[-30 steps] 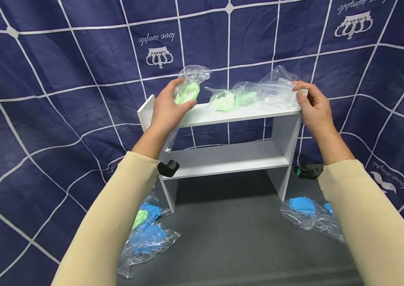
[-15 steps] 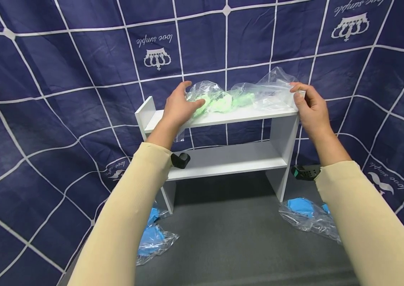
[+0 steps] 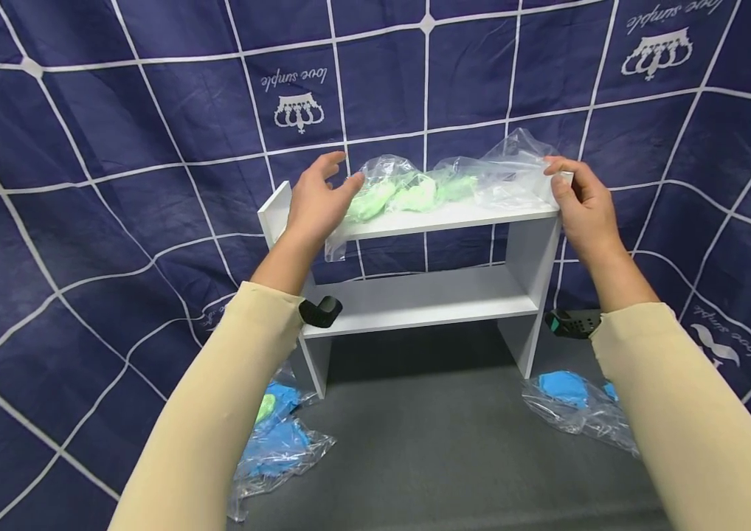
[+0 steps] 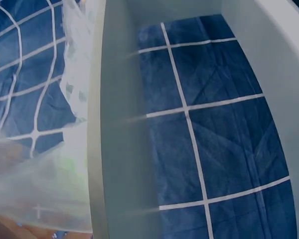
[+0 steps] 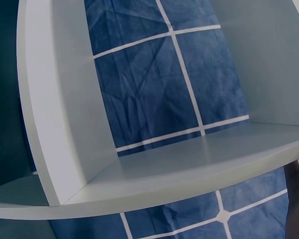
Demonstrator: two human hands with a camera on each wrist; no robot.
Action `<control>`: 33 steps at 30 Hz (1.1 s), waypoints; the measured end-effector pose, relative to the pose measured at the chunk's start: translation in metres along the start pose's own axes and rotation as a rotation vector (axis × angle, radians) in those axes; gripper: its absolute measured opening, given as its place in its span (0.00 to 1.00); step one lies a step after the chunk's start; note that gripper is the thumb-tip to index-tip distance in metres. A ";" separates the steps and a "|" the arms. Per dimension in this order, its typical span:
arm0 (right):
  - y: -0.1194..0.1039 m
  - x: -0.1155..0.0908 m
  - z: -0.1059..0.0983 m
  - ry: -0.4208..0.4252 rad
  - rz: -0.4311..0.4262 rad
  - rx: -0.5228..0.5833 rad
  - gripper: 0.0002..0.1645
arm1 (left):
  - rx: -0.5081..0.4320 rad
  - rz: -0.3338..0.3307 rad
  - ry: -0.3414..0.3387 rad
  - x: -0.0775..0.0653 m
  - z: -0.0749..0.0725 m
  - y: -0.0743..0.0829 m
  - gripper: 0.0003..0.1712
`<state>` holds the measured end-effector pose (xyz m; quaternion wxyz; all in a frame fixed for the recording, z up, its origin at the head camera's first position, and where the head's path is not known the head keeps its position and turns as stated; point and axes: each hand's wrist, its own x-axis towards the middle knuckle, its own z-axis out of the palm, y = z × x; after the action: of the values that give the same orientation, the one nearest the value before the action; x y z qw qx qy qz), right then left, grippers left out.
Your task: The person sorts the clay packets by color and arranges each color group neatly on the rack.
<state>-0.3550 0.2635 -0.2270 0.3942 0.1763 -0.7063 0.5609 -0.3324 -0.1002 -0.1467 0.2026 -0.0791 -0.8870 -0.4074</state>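
Observation:
A white two-tier shelf (image 3: pixel 415 295) stands in front of a curtain. Along its top board several clear plastic bags with light green contents lie in a row. Beside the leftmost green bag (image 3: pixel 370 200) is my left hand (image 3: pixel 318 198), thumb and fingers spread apart with nothing between them. That bag's clear end droops over the board's front edge. At the other end, my right hand (image 3: pixel 586 203) grips the top of the shelf's right end panel, close to a crumpled clear bag (image 3: pixel 511 177). In the left wrist view, cloudy plastic (image 4: pixel 50 184) overhangs the board edge.
On the dark surface (image 3: pixel 415 442), clear bags with blue contents lie left (image 3: pixel 279 446) and right (image 3: pixel 564 391) of the shelf. A green piece (image 3: pixel 265 407) shows among the left ones. Behind everything hangs a navy curtain (image 3: pixel 468 74) with white grid lines.
My left hand has set the green bag down on the top board, let go of it and drawn back left. My right hand has stayed on the end panel.

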 end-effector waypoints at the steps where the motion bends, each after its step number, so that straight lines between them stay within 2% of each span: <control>1: 0.001 0.000 0.000 0.000 -0.001 0.002 0.12 | -0.008 0.008 0.013 -0.004 -0.001 -0.001 0.33; 6: 0.002 0.002 0.000 -0.002 -0.003 0.033 0.11 | -0.078 0.062 0.072 -0.026 -0.005 -0.011 0.30; 13: 0.004 0.003 0.001 -0.003 -0.008 0.034 0.11 | -0.246 0.125 0.150 -0.059 -0.013 -0.032 0.26; 22: 0.003 0.003 0.000 0.012 -0.001 0.029 0.11 | -0.346 0.199 0.248 -0.086 -0.018 -0.060 0.21; 27: 0.004 0.004 0.001 0.012 -0.008 0.044 0.11 | -0.322 0.154 0.258 -0.098 -0.025 -0.078 0.21; 33: 0.004 0.002 0.001 0.000 -0.012 0.015 0.11 | -0.326 0.093 0.261 -0.110 -0.027 -0.109 0.20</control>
<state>-0.3591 0.2646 -0.2285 0.3961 0.1835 -0.7009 0.5640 -0.2586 -0.1891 -0.2526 0.3186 -0.0982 -0.7711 -0.5424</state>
